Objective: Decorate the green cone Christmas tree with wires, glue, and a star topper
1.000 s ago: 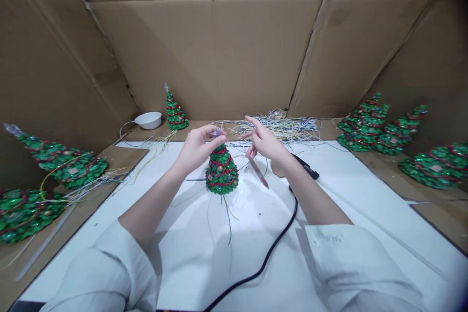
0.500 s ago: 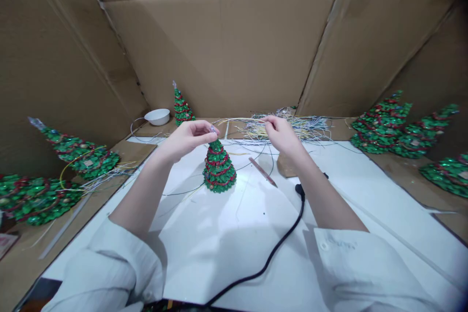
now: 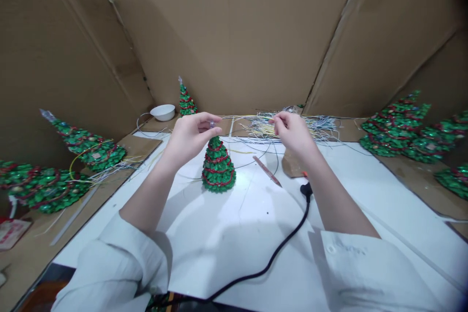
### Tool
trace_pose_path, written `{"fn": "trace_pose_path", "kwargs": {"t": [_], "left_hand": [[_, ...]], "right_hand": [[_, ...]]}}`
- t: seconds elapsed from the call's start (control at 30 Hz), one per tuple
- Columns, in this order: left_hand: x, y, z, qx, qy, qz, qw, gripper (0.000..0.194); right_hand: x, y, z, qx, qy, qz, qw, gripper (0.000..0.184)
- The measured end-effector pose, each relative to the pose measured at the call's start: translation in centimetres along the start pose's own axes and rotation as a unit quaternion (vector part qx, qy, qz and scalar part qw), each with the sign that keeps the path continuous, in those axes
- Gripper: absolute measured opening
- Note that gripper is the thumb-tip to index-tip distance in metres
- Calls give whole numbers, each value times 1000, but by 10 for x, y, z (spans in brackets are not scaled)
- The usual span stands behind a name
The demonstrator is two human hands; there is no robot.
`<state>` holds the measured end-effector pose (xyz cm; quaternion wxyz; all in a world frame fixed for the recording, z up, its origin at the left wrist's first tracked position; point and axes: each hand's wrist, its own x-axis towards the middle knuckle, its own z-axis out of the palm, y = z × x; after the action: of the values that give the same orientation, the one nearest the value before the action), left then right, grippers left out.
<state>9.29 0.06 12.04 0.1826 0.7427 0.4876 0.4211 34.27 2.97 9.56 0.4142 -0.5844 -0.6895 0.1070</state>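
A small green Christmas tree (image 3: 218,168) with red garland stands upright on the white table in front of me. At its tip, my left hand (image 3: 192,136) is closed with thumb and fingers around the clear topper (image 3: 212,125), which is mostly hidden. Off to the right, my right hand (image 3: 292,130) is raised in a pinch. A thin pale wire (image 3: 244,116) appears to run between the two hands, its end at my right fingertips. Behind that hand lies a pile of white and yellow wires (image 3: 261,129).
A black cable (image 3: 272,256) with a plug crosses the white table (image 3: 234,234). Near it lie a brown pointed stick (image 3: 268,171) and a brown piece (image 3: 291,165). A white bowl (image 3: 163,112) sits at the back left. More trees (image 3: 393,126) line both sides beside cardboard walls (image 3: 274,48).
The view has turned slightly left. My right hand is a little farther from my left hand, still pinching. The left hand remains at the tree's tip.
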Motion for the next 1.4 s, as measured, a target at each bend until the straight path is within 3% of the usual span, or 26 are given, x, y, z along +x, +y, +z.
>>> {"fn": "trace_pose_path", "kwargs": {"t": [0.17, 0.4, 0.5, 0.73, 0.93, 1.03, 1.13, 1.27, 1.4], "left_hand": [[9, -13, -15, -155, -98, -31, 983, 40], [20, -29, -20, -358, -131, -44, 924, 43], [23, -36, -16, -397, -110, -47, 910, 48], [23, -46, -14, -379, -55, -41, 923, 55], [19, -38, -18, -393, -130, -41, 910, 49], [16, -26, -21, -333, -135, -39, 933, 47], [14, -17, -23, -261, -94, -42, 960, 45], [10, -10, -24, -212, -12, -61, 975, 40], [3, 0, -22, -137, 44, -40, 989, 34]], "right_hand": [[1, 1, -1, -28, -18, 5, 999, 26], [1, 7, 2, -34, -16, -9, 999, 25], [1, 8, 3, -40, -15, -13, 999, 24], [0, 5, 3, -48, -32, 12, 998, 23], [0, 6, 5, -64, -30, 17, 997, 22], [-2, 3, 3, -99, -19, 24, 995, 21], [-4, 1, 2, -108, -22, 19, 994, 28], [-6, -1, 5, -74, -53, -1, 996, 43], [-15, -15, 17, 22, -120, -3, 993, 36]]}}
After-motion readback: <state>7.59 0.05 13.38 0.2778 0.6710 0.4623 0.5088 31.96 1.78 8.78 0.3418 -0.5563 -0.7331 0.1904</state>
